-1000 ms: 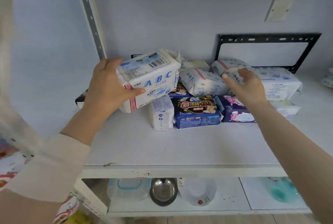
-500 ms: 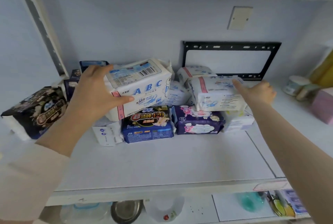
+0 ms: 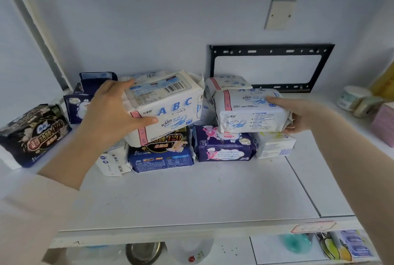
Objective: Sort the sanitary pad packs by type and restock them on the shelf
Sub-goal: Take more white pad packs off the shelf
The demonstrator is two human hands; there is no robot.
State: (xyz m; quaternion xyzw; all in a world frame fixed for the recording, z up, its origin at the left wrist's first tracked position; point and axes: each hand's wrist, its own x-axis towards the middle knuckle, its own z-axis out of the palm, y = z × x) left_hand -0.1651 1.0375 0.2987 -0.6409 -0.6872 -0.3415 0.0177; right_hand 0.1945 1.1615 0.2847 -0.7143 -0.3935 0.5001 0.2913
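My left hand [image 3: 113,113] grips a white ABC pad pack [image 3: 168,105] by its left end and holds it tilted above the pile. My right hand [image 3: 298,115] grips a second white ABC pack [image 3: 245,111] by its right end, on top of a purple pack [image 3: 221,145] and a small white pack [image 3: 275,145]. A blue and black 420 pack [image 3: 162,152] lies under the left pack. A third ABC pack [image 3: 226,82] sits behind. A black 420 pack [image 3: 32,134] stands at far left on the white shelf [image 3: 191,196].
Dark blue packs [image 3: 89,85] lean at the back left. A black metal bracket [image 3: 270,51] hangs on the back wall. Jars [image 3: 351,98] and a pink box [image 3: 383,124] stand at the right. The lower shelf holds a steel bowl [image 3: 145,252] and plastic containers.
The view has shifted closer. My right hand has wrapped round the end of the second ABC pack and lifted it slightly. The left hand still holds its pack.
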